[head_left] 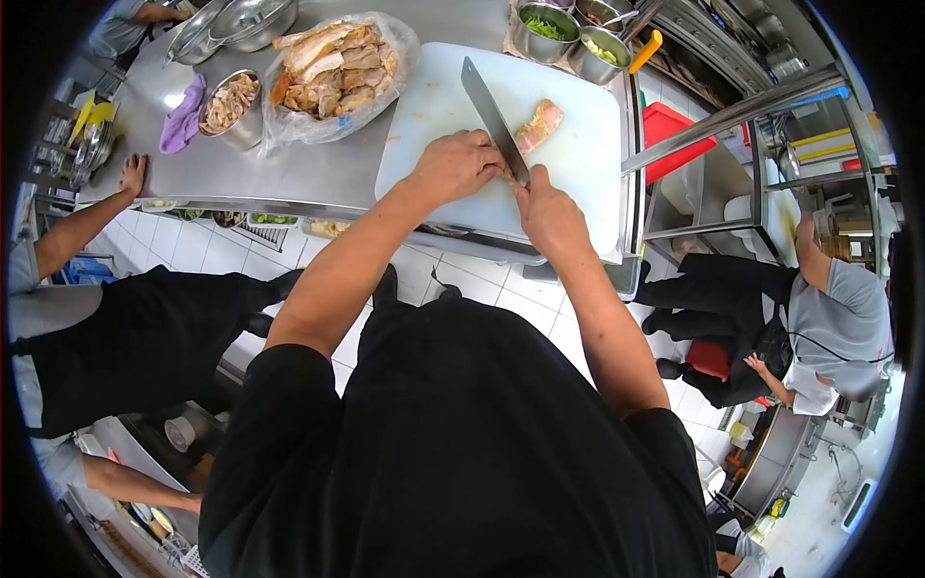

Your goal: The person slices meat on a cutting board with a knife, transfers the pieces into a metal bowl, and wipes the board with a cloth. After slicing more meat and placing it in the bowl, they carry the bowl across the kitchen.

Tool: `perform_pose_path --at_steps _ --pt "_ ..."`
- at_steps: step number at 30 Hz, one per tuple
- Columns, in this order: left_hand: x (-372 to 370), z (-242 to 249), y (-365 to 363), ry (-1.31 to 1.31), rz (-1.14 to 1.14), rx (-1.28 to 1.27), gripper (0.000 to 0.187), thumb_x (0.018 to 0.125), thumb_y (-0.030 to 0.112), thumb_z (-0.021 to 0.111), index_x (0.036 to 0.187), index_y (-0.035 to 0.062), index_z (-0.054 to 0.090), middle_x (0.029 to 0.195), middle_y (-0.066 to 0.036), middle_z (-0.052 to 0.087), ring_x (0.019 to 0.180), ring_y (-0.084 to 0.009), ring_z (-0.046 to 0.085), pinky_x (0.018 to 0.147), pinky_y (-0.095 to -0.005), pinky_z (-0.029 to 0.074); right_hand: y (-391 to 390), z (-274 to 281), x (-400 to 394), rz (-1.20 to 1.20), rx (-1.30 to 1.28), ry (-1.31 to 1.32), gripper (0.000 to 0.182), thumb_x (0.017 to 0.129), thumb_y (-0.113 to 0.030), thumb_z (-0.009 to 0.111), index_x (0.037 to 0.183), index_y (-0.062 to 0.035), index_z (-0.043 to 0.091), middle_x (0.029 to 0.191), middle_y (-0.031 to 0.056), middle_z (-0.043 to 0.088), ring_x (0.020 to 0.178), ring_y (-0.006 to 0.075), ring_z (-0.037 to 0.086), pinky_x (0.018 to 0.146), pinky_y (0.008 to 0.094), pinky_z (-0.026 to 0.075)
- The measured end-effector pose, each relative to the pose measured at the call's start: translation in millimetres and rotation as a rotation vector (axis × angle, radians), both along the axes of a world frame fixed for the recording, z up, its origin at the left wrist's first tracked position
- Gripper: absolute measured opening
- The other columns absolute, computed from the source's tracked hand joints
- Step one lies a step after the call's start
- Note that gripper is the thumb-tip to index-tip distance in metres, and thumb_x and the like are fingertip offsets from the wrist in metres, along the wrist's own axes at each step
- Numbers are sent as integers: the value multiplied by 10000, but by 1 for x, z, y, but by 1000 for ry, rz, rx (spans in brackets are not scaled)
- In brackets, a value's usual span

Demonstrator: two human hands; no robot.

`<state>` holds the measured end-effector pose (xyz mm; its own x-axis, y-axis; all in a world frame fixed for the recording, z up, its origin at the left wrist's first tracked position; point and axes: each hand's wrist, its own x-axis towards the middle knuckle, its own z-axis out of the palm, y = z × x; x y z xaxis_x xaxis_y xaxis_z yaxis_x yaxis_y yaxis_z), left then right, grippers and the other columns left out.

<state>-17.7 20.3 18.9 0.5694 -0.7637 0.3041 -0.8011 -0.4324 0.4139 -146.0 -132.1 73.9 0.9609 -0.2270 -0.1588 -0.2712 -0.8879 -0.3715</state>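
Note:
A white cutting board (pixel 434 106) lies on the steel counter. My right hand (pixel 554 217) is closed round the handle of a large knife (pixel 489 111), whose blade points up and to the left over the board. Beside the blade, my left hand (pixel 458 166) has its fingers curled on a small piece of meat, mostly hidden by the fingers. A larger piece of meat (pixel 540 125) rests on the board just right of the blade. Left of the board, a plastic bag (pixel 405 48) holds a heap of cooked meat (pixel 337 72).
A metal pot of sliced meat (pixel 231 103), a purple cloth (pixel 181 120) and metal bowls (pixel 252 21) stand at the left. Pots of chopped greens (pixel 546 26) are behind the board, a red tray (pixel 665 135) at its right. Other people stand at both sides.

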Motion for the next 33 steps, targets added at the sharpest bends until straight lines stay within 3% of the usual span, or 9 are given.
perform_pose_path --at_steps 5,8,11,15,19,23,26,29,33 --pt "-1 3 1 29 2 58 123 898 257 674 980 202 745 1005 -8 654 973 -247 649 801 -398 552 -5 31 9 64 -37 41 325 1010 -289 534 1156 -12 448 901 309 689 876 500 669 793 583 514" --pt "-1 1 1 30 -13 34 120 898 258 673 980 200 738 1008 -13 655 971 -254 650 802 -405 552 6 22 -6 -8 -27 117 324 1008 -291 539 1172 -28 446 896 308 692 871 496 678 793 588 522" --pt "0 -1 2 11 -30 36 113 900 251 672 978 194 730 1011 -19 655 974 -259 649 820 -404 547 5 -3 2 8 -17 -11 339 1011 -314 532 1165 -26 442 908 314 685 882 510 661 789 588 510" --pt "-3 1 3 6 -11 15 103 893 240 672 965 184 721 1007 -24 653 973 -258 648 821 -410 543 4 45 13 41 -18 79 349 1019 -312 524 1171 -8 441 900 320 684 871 516 663 785 579 514" --pt "-3 -4 6 -18 -31 -49 104 886 236 677 959 175 719 1006 -28 653 965 -261 649 813 -409 544 17 13 -4 -49 17 116 369 1015 -314 535 1168 13 458 936 334 677 922 519 653 812 564 510" --pt "0 -1 5 -3 -59 -1 110 882 217 680 965 154 716 1001 -40 656 936 -272 654 796 -407 546 4 24 13 43 13 28 360 1015 -302 528 1181 3 435 900 342 672 887 534 650 801 593 495" --pt "4 -5 11 231 -5 -217 112 869 189 688 960 131 715 991 -51 664 913 -283 659 789 -416 546 12 25 3 -8 3 89 368 1012 -316 532 1193 -10 436 947 315 686 904 522 651 816 592 495" --pt "3 -3 23 114 88 -215 120 878 192 664 960 126 722 949 -63 669 910 -289 656 794 -427 547 11 -13 -1 -8 18 -32 376 1008 -321 544 1184 -5 440 937 292 698 890 508 660 793 589 506" --pt "9 -9 19 15 67 -64 119 893 191 657 970 132 725 928 -69 674 933 -285 657 814 -415 547 1 24 21 61 -1 22 367 1002 -284 560 1197 5 446 915 274 705 862 489 672 756 562 525"
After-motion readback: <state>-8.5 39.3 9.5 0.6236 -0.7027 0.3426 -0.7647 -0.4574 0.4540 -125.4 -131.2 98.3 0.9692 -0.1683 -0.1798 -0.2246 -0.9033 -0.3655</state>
